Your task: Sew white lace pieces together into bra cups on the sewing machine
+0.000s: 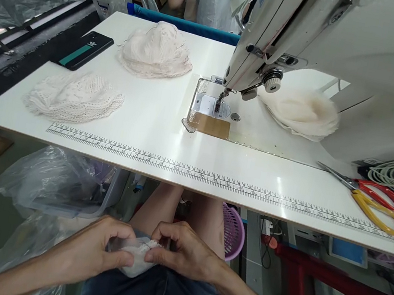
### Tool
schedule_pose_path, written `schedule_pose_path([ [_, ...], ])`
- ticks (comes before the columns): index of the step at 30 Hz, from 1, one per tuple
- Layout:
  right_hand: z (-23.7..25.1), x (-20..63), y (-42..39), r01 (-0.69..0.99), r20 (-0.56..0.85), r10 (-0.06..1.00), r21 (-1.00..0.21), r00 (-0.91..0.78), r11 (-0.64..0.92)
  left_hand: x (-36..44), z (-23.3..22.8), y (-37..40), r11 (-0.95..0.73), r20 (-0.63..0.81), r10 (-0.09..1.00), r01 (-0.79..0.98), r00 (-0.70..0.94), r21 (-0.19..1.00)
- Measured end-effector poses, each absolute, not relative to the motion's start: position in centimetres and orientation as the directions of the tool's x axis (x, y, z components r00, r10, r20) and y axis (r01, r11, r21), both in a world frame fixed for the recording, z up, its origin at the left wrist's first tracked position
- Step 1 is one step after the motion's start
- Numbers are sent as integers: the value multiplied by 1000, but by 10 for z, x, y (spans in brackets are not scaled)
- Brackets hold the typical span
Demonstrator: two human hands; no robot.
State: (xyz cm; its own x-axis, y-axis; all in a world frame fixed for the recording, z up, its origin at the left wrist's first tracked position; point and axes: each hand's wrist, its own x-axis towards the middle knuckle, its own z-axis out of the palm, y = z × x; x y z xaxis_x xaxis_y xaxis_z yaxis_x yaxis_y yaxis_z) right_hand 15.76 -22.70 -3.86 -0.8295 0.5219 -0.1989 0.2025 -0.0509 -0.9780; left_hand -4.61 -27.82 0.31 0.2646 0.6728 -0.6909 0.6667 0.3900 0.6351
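Holding a small white cloth piece [136, 263] over the lap, in front of and below the near edge of the sewing table [146, 131]. Gripping its left side between the thumb and curled fingers of the left hand [105, 248]; pinching its right edge between the thumb and forefinger of the right hand [182, 251]. Cannot tell how the remaining fingers press, hidden behind the cloth. Up on the tabletop, well apart from both hands, 2 pale heaps: a near lace heap [74, 98] at the left and a far lace heap [156, 54] behind it, to the right. Near both, by the left edge, a dark phone [86, 51] with a green stripe. Right of these, a white sewing machine [285, 36], with a cream fabric stack [302, 112] under its arm. Toward the right end, red-and-yellow-handled scissors [381, 213], partly over a printed ruler [214, 177]. Beside the legs below, on the right, a purple basket [237, 233].
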Motion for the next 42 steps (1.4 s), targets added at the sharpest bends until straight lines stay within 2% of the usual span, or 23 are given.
schedule_pose_path([
  [4,-39,155,-226,173,-195,486,-981,-852,-91,-46,4,-278,371,-672,680,654,292,659],
  [11,-48,153,-228,73,-203,493,-960,-846,-271,-47,14,-279,369,-673,688,668,272,646],
  [17,-46,155,-229,80,-259,449,-922,-855,-379,-46,16,-278,389,-674,688,648,269,655],
  [25,-47,153,-232,93,-237,425,-938,-873,-333,-48,3,-281,337,-598,750,615,282,713],
  [32,-45,147,-234,82,-213,473,-956,-855,-281,-48,4,-282,376,-611,746,590,264,714],
  [42,-40,148,-233,138,-229,476,-966,-849,-219,-48,6,-284,340,-612,754,654,241,676],
])
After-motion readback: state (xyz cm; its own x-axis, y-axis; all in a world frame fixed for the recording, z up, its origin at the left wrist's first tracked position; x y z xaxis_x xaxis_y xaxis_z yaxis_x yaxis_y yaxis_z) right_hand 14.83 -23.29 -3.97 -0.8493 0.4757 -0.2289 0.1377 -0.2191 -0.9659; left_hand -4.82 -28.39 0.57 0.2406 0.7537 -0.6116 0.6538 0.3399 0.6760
